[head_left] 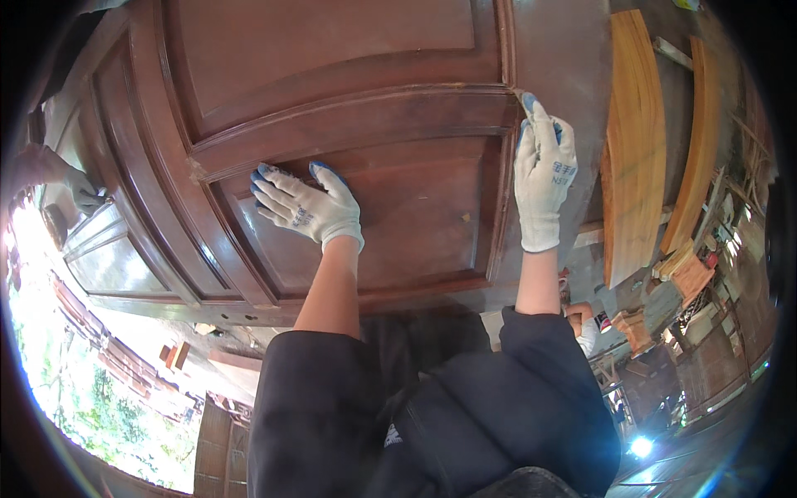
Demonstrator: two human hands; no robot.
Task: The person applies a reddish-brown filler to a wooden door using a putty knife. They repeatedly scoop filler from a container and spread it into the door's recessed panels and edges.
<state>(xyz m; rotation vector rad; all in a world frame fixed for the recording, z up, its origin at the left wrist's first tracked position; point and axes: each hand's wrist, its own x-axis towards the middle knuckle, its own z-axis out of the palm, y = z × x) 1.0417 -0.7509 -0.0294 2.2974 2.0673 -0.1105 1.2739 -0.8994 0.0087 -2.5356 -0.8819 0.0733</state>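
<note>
A large reddish-brown wooden door (340, 112) with raised panels and curved mouldings lies before me. My left hand (307, 203), in a white glove with blue fingertips, rests flat on a lower recessed panel (415, 216), fingers spread. My right hand (544, 166), gloved alike, is at the door's right stile, by the corner where the curved rail meets the upright moulding (505, 50). Its index finger stretches toward that corner and the other fingers are curled in. A small brownish edge shows at the fingertip; what it belongs to is too small to make out.
At the far left another person's gloved hand (81, 189) is at the door's other side. Curved yellowish-brown boards (635, 149) stand on the right, with wooden pieces (689, 270) and clutter below. Someone sits lower right (588, 330). Bright daylight and greenery are at lower left.
</note>
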